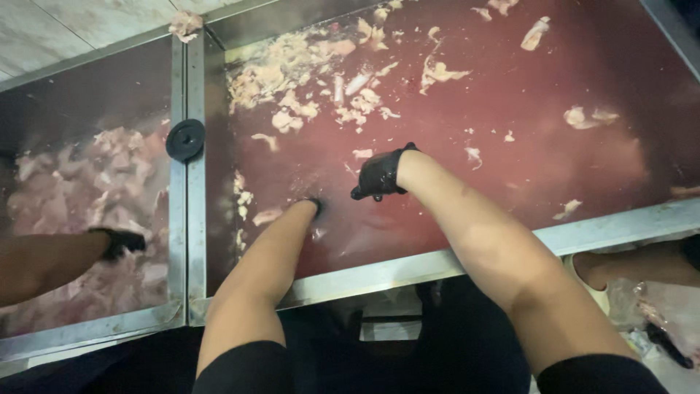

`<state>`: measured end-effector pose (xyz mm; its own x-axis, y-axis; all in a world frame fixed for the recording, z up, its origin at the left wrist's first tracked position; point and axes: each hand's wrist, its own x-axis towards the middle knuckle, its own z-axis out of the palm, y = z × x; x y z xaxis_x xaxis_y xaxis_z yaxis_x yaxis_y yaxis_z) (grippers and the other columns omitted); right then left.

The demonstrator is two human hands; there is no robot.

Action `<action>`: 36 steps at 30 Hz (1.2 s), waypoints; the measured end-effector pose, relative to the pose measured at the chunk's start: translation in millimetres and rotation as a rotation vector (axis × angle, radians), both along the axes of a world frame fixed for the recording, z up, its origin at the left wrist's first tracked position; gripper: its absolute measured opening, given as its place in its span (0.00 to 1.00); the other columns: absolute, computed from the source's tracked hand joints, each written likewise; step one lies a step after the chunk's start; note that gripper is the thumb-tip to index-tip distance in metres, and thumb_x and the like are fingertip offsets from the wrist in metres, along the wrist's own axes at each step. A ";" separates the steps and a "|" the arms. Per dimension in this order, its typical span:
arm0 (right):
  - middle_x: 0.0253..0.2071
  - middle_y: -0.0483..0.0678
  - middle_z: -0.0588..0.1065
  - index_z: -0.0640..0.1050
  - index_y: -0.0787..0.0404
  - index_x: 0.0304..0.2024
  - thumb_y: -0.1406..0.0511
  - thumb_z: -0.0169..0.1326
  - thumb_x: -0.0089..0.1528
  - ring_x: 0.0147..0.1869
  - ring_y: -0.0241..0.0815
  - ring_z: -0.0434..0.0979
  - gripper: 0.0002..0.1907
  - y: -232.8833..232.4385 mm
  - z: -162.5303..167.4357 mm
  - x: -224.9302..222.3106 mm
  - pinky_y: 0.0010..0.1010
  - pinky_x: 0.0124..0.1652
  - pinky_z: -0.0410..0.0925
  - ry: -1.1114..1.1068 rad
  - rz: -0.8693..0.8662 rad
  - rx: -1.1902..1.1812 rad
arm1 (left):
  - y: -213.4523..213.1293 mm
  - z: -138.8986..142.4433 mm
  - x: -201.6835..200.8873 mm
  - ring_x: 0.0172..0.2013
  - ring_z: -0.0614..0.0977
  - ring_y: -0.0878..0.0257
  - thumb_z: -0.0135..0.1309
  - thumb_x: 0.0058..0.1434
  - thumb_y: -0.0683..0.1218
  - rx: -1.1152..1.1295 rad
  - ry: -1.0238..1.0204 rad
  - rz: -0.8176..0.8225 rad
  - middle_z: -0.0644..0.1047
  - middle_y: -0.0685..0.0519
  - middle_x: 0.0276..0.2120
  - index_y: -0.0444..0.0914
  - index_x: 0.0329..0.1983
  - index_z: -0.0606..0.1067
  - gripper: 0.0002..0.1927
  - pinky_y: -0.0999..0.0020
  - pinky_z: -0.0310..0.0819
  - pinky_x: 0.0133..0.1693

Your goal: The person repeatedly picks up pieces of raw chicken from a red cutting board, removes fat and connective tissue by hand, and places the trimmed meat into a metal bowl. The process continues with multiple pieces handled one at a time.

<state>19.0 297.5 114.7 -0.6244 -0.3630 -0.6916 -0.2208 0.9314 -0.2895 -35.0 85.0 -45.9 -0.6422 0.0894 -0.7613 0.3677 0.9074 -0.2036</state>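
Both my arms reach into a steel basin (pixel 452 264) full of murky red water (pixel 554 160). My left hand (pixel 313 206) is sunk under the surface, and only a bit of its black glove shows. My right hand (pixel 379 175), also in a black glove, is dipped in a little further in, with its fingers hidden below the water. Pale scraps of meat and fat (pixel 292 73) float mostly at the basin's far left, and a few loose bits (pixel 583 117) drift to the right. What either hand holds under the water is hidden.
A steel divider (pixel 187 219) with a black round plug (pixel 185 138) on it separates a left basin holding pink meat pieces (pixel 109 175). Another person's black-gloved hand (pixel 120 241) reaches into that basin. A plastic bag with meat (pixel 671 314) lies low right.
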 end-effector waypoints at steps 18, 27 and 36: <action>0.38 0.42 0.82 0.84 0.53 0.39 0.42 0.44 0.66 0.36 0.42 0.80 0.28 -6.7 -0.3 -4.3 0.45 0.45 0.67 0.037 0.092 0.067 | 37.4 -65.7 46.0 0.33 0.75 0.55 0.47 0.69 0.57 0.057 -0.240 -0.124 0.75 0.47 0.34 0.36 0.42 0.77 0.20 0.59 0.67 0.36; 0.35 0.49 0.82 0.82 0.60 0.32 0.43 0.45 0.64 0.26 0.46 0.78 0.30 -0.2 -12.7 -11.4 0.43 0.34 0.72 0.041 0.084 -0.081 | 52.4 -38.4 24.1 0.28 0.74 0.59 0.47 0.70 0.56 0.228 -0.225 -0.158 0.74 0.49 0.29 0.36 0.40 0.77 0.19 0.62 0.66 0.31; 0.50 0.58 0.78 0.81 0.60 0.48 0.44 0.48 0.64 0.56 0.59 0.77 0.29 5.6 -41.3 -38.5 0.48 0.55 0.69 0.489 -0.155 -0.026 | -37.4 59.1 -28.2 0.22 0.73 0.64 0.47 0.71 0.54 1.138 0.230 0.187 0.73 0.51 0.25 0.35 0.38 0.77 0.18 0.65 0.65 0.27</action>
<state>-19.4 303.1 73.3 -0.9203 -0.2541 -0.2975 -0.1963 0.9576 -0.2107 -63.3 47.5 13.2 -0.8296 0.5325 -0.1680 0.2695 0.6454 0.7147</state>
